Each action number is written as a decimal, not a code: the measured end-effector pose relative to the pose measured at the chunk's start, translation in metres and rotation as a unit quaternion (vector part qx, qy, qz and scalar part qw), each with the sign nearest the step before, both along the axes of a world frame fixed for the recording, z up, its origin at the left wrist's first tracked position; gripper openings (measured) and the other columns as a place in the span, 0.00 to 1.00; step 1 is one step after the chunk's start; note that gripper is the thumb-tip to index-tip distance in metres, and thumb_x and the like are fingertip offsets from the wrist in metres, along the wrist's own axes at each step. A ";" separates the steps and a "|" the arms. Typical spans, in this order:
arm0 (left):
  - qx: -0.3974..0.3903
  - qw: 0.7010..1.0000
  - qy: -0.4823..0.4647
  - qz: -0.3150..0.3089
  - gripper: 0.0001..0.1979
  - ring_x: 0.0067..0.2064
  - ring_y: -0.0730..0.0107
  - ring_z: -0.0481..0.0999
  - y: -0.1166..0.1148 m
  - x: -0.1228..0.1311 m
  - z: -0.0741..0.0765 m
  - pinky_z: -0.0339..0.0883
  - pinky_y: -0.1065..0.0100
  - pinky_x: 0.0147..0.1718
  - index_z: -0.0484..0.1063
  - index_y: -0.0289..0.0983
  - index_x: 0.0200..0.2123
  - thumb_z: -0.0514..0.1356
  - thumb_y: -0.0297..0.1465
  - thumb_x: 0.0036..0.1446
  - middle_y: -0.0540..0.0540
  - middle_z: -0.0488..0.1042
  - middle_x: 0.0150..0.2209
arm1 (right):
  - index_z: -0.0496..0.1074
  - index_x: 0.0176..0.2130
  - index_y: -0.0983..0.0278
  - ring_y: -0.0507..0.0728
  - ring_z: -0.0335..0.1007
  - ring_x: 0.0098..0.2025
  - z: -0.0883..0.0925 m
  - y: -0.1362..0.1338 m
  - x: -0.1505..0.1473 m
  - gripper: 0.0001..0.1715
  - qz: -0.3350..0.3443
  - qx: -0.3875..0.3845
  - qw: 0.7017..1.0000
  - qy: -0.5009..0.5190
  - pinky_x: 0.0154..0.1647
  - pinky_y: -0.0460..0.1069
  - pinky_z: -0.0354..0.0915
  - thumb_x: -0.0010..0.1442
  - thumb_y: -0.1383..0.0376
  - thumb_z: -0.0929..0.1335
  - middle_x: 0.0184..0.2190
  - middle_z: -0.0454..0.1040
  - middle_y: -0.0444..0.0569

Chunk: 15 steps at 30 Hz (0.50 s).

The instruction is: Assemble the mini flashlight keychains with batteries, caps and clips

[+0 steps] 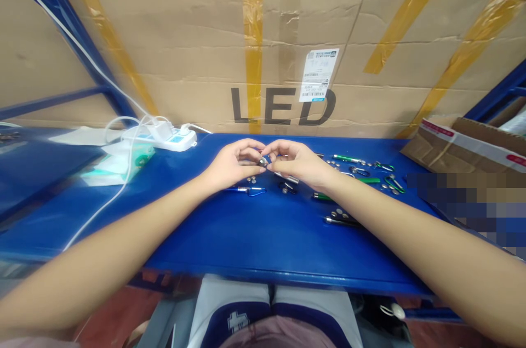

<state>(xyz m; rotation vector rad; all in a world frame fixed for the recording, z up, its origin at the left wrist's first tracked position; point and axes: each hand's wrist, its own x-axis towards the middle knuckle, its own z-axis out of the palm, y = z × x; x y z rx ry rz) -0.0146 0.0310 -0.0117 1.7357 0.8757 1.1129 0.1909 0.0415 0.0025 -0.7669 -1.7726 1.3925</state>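
Above the blue table, my left hand [235, 166] and my right hand [302, 164] meet at the fingertips. A small round silvery piece [263, 161] sits between them, pinched by fingers of both hands; its exact kind is too small to make out. Under and beside the hands lie a blue metal tube with a clip [246, 190], a silvery tube [287, 177] partly hidden by my right hand, and a dark carabiner clip [287, 187]. Several small button cells [251, 179] rest near my left hand.
Right of my hands are green tubes [347, 159], green carabiner clips [394, 184], a black tube [341, 221] and more button cells [339, 212]. A cardboard box [435, 145] stands far right. Left are a power strip [181, 141], white cable and tissue pack [123, 164]. A large carton [184, 52] backs the table [246, 244].
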 end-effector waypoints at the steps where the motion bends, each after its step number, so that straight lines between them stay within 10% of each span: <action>1: 0.001 1.000 0.001 0.005 0.24 0.43 0.63 0.81 0.000 0.000 0.000 0.73 0.52 0.53 0.72 0.35 0.47 0.72 0.27 0.45 0.45 0.80 0.37 | 0.72 0.40 0.64 0.49 0.63 0.29 -0.001 0.001 0.000 0.18 -0.002 0.007 1.000 0.008 0.30 0.47 0.60 0.47 0.66 0.74 0.30 0.69 0.41; 10: 0.024 0.999 0.020 0.024 0.24 0.44 0.63 0.81 0.001 -0.001 0.002 0.73 0.55 0.51 0.72 0.35 0.48 0.71 0.27 0.46 0.44 0.81 0.37 | 0.69 0.36 0.64 0.49 0.64 0.28 -0.003 0.001 -0.002 0.14 -0.050 0.061 0.996 -0.031 0.31 0.46 0.63 0.48 0.75 0.71 0.27 0.68 0.40; 15: 0.169 0.971 0.150 0.075 0.17 0.42 0.64 0.80 -0.002 -0.002 0.006 0.72 0.59 0.48 0.74 0.36 0.47 0.66 0.26 0.52 0.44 0.81 0.40 | 0.71 0.37 0.67 0.52 0.72 0.26 0.010 -0.008 -0.008 0.06 -0.068 -0.183 0.981 0.006 0.26 0.46 0.71 0.60 0.74 0.65 0.25 0.75 0.48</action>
